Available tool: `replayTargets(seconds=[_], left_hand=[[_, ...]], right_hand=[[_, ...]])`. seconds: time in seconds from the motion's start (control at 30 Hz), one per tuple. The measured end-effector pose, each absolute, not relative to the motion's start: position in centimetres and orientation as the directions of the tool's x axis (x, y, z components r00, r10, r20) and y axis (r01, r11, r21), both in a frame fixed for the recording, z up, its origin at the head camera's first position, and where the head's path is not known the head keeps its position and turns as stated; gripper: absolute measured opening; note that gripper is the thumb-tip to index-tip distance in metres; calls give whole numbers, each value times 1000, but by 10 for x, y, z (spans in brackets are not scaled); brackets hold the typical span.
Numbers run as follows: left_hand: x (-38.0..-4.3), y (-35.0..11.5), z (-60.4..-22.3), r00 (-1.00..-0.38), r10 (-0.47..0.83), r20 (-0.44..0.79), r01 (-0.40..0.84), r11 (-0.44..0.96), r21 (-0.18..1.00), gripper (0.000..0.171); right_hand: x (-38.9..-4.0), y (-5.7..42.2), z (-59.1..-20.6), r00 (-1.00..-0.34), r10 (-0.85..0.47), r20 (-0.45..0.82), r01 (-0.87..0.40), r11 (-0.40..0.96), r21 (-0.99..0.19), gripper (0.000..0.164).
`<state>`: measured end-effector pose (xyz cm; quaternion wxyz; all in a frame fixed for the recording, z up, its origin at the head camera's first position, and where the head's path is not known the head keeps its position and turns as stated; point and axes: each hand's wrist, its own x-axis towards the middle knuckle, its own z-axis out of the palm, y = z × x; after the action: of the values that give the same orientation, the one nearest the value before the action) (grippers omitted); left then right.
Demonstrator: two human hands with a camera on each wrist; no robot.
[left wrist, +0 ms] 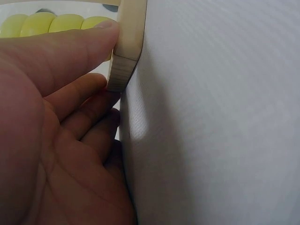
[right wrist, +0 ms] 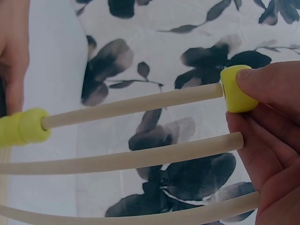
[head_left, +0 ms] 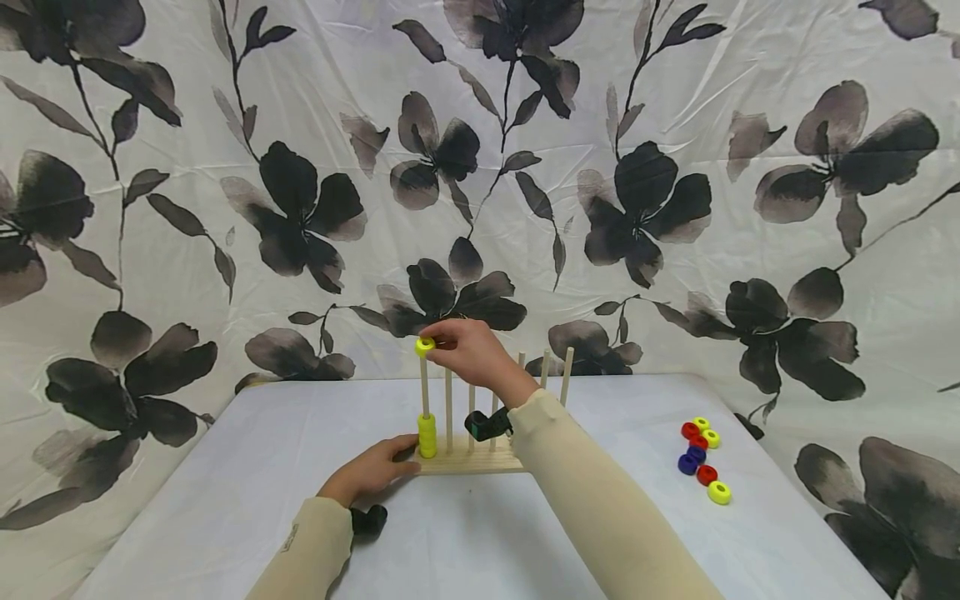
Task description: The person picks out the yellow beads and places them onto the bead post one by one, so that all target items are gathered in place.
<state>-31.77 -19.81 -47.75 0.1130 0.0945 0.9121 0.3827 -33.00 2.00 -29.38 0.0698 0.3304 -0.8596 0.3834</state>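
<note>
A yellow bead is pinched between the thumb and fingers of my right hand. In the right wrist view this bead sits at the tip of the leftmost wooden peg. Lower on the same peg is a stack of yellow beads. The pegs rise from a wooden base. My left hand grips the base's left end, its thumb on top and fingertips against the end face, as the left wrist view shows.
Loose beads lie on the right side of the white-covered table: a yellow bead, a red bead, a blue bead and several others. A floral cloth hangs behind. More bare pegs stand right of the stacked one.
</note>
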Motion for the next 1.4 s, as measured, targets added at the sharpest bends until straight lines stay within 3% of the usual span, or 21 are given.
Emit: replayTargets(seconds=[0.9, 1.17, 1.4], left_hand=[[-320, -198, -478, -955, 254, -150, 75, 699, 711, 63], [-319, -198, -477, -957, 257, -138, 84, 696, 713, 62], [-319, -199, -479, -956, 260, -134, 91, 700, 709, 61]], right_hand=[[-328, 15, -285, -788, -547, 282, -599, 579, -553, 30], [-328, 16, -287, -781, -541, 311, -618, 600, -509, 25], [-328, 20, -290, -737, -568, 365, -671, 553, -494, 24]])
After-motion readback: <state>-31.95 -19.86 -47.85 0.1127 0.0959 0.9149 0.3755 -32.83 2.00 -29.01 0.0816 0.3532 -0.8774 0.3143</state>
